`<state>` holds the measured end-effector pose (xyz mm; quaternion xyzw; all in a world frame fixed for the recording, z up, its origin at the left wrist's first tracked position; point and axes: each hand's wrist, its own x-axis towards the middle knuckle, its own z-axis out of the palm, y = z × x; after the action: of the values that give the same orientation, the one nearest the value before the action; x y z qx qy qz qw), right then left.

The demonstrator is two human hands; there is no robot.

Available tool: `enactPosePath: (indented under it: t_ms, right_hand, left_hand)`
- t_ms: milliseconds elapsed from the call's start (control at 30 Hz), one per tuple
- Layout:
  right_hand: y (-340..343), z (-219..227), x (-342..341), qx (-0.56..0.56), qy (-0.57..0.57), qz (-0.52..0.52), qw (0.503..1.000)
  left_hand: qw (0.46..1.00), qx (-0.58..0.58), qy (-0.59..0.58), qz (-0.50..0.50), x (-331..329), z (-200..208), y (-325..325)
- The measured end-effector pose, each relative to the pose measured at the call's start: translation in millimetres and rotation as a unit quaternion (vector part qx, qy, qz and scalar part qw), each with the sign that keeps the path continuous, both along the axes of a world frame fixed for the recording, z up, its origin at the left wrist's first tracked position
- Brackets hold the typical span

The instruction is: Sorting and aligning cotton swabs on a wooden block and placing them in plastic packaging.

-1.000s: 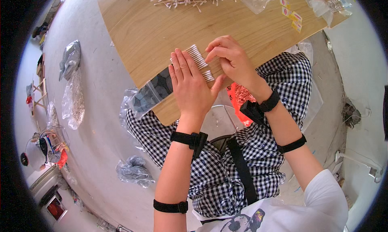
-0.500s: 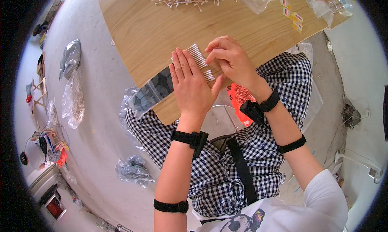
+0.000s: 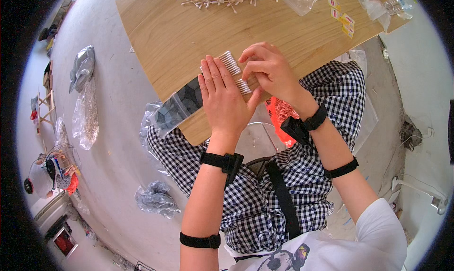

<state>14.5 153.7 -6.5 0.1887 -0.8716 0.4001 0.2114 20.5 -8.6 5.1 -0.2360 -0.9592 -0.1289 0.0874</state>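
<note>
- Where the wooden board (image 3: 179,34) meets the person's lap, a clear plastic bag (image 3: 177,105) lies at the left, its far end under the left hand (image 3: 222,98).
- That hand lies flat, fingers straight and together, pressing on a row of cotton swabs (image 3: 232,68).
- Swab tips show just beyond its fingertips.
- At the right, the right hand (image 3: 269,72) curls over the row, fingertips pinching the swabs.
</note>
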Motion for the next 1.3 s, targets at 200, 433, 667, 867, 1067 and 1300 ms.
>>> enactPosePath:
  t_ms: [200, 433, 667, 867, 1067, 1300]
  right_hand:
    - [-3.3, -0.4, -3.1, -0.035, -0.002, -0.041, 0.999]
    - [-3.4, -0.7, -3.3, -0.003, 0.004, -0.044, 0.999]
    - [-1.1, 0.2, -0.4, 0.023, -0.004, -0.022, 0.999]
    - [-5.1, -0.9, -2.8, -0.009, -0.008, -0.050, 0.999]
    - [-6.0, 0.8, -3.5, 0.028, 0.003, -0.056, 0.998]
    - [-3.3, 1.3, -1.3, 0.057, -0.005, -0.038, 0.998]
  left_hand:
    - [1.000, 0.005, 0.002, 0.000, 0.3, 0.2, -0.4]
    - [1.000, 0.005, 0.003, 0.001, 0.2, 0.4, -0.4]
    - [1.000, 0.004, 0.004, 0.002, 0.1, -1.1, -0.1]
    - [1.000, 0.006, 0.002, 0.001, -0.4, -0.7, -0.9]
    - [1.000, 0.003, 0.003, 0.002, -0.6, 0.9, -0.9]
    - [1.000, 0.012, 0.005, 0.001, -0.1, -0.2, -0.5]
